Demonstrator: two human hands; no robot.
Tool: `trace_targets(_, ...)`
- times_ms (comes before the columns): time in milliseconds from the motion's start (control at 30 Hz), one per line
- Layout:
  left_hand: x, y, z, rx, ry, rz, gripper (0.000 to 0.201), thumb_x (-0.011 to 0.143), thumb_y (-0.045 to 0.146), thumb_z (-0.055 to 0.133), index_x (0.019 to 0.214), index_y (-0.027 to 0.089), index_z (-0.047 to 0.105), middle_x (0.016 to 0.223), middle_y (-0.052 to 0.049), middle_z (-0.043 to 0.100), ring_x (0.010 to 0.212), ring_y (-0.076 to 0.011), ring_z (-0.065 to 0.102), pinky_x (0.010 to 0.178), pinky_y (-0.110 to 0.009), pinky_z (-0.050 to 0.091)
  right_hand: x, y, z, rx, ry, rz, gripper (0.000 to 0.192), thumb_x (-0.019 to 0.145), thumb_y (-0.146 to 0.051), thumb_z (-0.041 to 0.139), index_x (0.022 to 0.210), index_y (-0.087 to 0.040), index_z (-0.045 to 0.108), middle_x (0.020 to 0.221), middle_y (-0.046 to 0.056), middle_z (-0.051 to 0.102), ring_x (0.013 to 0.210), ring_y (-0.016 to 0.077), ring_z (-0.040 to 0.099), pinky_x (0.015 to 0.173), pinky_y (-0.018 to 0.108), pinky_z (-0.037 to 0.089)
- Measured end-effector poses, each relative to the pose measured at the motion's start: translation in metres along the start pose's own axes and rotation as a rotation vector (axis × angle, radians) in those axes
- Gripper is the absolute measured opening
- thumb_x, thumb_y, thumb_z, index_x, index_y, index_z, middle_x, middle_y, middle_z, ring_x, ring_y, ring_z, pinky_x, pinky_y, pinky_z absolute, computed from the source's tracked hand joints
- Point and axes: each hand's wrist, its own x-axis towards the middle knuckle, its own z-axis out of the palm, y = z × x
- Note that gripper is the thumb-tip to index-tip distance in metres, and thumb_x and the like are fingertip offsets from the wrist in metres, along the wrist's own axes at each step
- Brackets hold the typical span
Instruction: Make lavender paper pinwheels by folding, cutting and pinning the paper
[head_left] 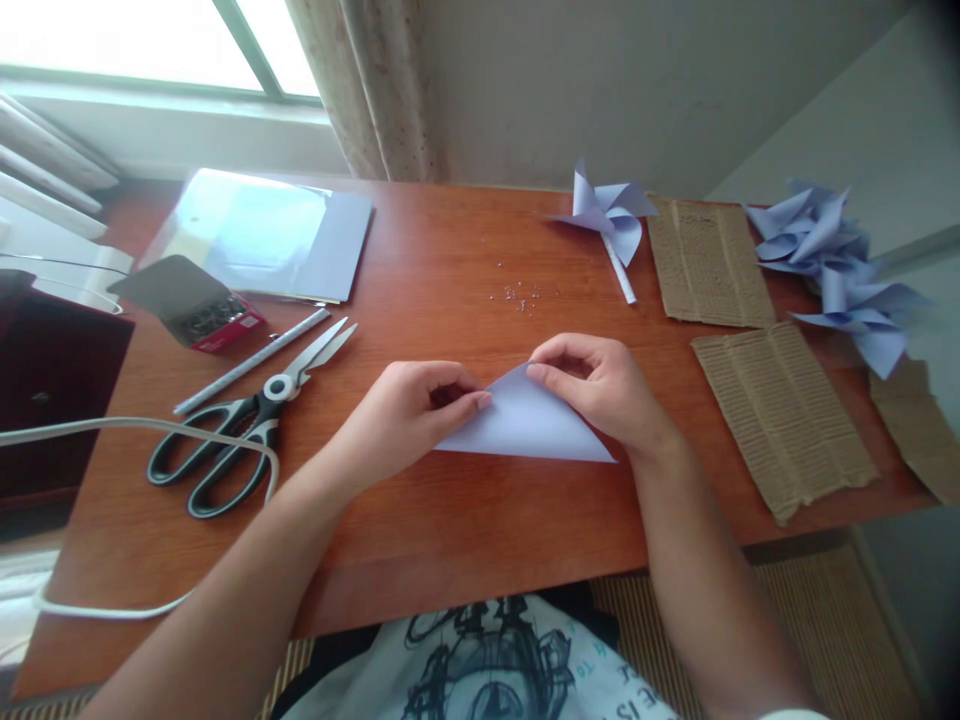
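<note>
Your left hand (409, 410) and right hand (596, 385) press a folded paper (525, 425) flat on the counter (450, 520) at frame centre, each grip pinched shut on its upper edges. Scissors (240, 425) lie at left, cardboard (780, 415) at right, a pinwheel (607, 215) farther back.

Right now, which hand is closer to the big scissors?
The left hand. It presses the folded lilac paper just right of the scissors. The right hand sits on the paper's far side, farther away.
</note>
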Motion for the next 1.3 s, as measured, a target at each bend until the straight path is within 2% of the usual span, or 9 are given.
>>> trace_targets(100, -0.003, 0.005, 0.002, 0.203, 0.124, 0.048, 0.025, 0.095, 0.038, 0.059, 0.097, 0.017, 0.074, 0.086, -0.003, 0.074, 0.074, -0.0169, 0.066, 0.067, -0.026, 0.049, 0.002, 0.003, 0.002, -0.031, 0.017, -0.009, 0.013, 0.087, -0.033, 0.073, 0.083, -0.02, 0.074, 0.083, 0.003, 0.075, 0.076, 0.0184, 0.067, 0.068, 0.03, 0.05)
trace_targets(200, -0.014, 0.02, 0.018, 0.623, 0.348, 0.172, 0.027, 0.096, 0.028, 0.055, 0.116, 0.016, 0.07, 0.116, -0.011, 0.073, 0.103, -0.0281, 0.068, 0.089, -0.04, 0.053, 0.005, 0.007, 0.009, -0.087, 0.031, -0.027, 0.012, 0.088, -0.032, 0.072, 0.084, -0.02, 0.074, 0.082, 0.002, 0.075, 0.074, 0.0178, 0.067, 0.067, 0.03, 0.05)
trace_targets(300, -0.033, 0.035, 0.044, 0.839, 0.34, 0.41, 0.031, 0.097, 0.019, 0.052, 0.121, 0.011, 0.069, 0.122, -0.014, 0.073, 0.11, -0.0299, 0.067, 0.098, -0.044, 0.051, 0.008, 0.011, 0.015, -0.187, 0.058, -0.077, 0.01, 0.088, -0.027, 0.069, 0.082, -0.02, 0.073, 0.08, 0.002, 0.076, 0.074, 0.0175, 0.068, 0.069, 0.03, 0.05)
trace_targets(367, -0.045, 0.039, 0.062, 0.883, 0.287, 0.487, 0.034, 0.097, 0.018, 0.052, 0.125, 0.008, 0.069, 0.13, -0.015, 0.071, 0.121, -0.03, 0.064, 0.106, -0.043, 0.049, 0.01, 0.012, 0.017, -0.248, 0.081, -0.107, 0.01, 0.089, -0.025, 0.068, 0.081, -0.021, 0.073, 0.08, 0.001, 0.076, 0.073, 0.0175, 0.068, 0.07, 0.03, 0.05)
trace_targets(567, -0.057, 0.025, 0.087, 0.978, 0.18, 0.403, 0.048, 0.101, 0.028, 0.046, 0.139, 0.001, 0.059, 0.15, -0.021, 0.056, 0.138, -0.0339, 0.054, 0.117, -0.048, 0.043, 0.01, 0.014, 0.018, -0.412, 0.151, -0.207, 0.012, 0.089, -0.02, 0.067, 0.078, -0.022, 0.072, 0.081, 0.003, 0.077, 0.076, 0.0196, 0.067, 0.073, 0.033, 0.05)
trace_targets(733, -0.056, 0.02, 0.091, 0.961, 0.135, 0.344, 0.053, 0.102, 0.034, 0.045, 0.143, 0.003, 0.057, 0.154, -0.02, 0.051, 0.142, -0.0355, 0.05, 0.12, -0.05, 0.04, 0.012, 0.016, 0.019, -0.5, 0.166, -0.268, 0.014, 0.088, -0.016, 0.069, 0.076, -0.022, 0.072, 0.085, 0.004, 0.077, 0.083, 0.0218, 0.065, 0.082, 0.037, 0.049)
trace_targets(1033, -0.055, 0.019, 0.092, 0.89, 0.117, 0.336, 0.056, 0.101, 0.037, 0.047, 0.144, 0.002, 0.055, 0.154, -0.02, 0.051, 0.143, -0.0363, 0.048, 0.121, -0.052, 0.037, 0.013, 0.018, 0.019, -0.512, 0.173, -0.239, 0.015, 0.087, -0.015, 0.07, 0.075, -0.022, 0.074, 0.085, 0.005, 0.075, 0.085, 0.0224, 0.063, 0.085, 0.038, 0.048)
trace_targets(1167, -0.048, 0.023, 0.074, 0.756, 0.165, 0.345, 0.051, 0.1, 0.039, 0.05, 0.137, 0.006, 0.06, 0.149, -0.018, 0.058, 0.137, -0.0348, 0.053, 0.118, -0.049, 0.039, 0.012, 0.018, 0.017, -0.418, 0.158, -0.232, 0.013, 0.086, -0.016, 0.071, 0.075, -0.023, 0.073, 0.085, 0.003, 0.074, 0.084, 0.0211, 0.064, 0.083, 0.037, 0.049)
trace_targets(1300, -0.032, 0.023, 0.043, 0.59, 0.273, 0.248, 0.044, 0.098, 0.033, 0.052, 0.138, 0.016, 0.057, 0.143, -0.013, 0.062, 0.131, -0.0293, 0.058, 0.111, -0.045, 0.046, 0.009, 0.011, 0.016, -0.235, 0.074, -0.248, 0.009, 0.087, -0.019, 0.073, 0.079, -0.024, 0.073, 0.086, 0.002, 0.073, 0.086, 0.0199, 0.066, 0.082, 0.035, 0.05)
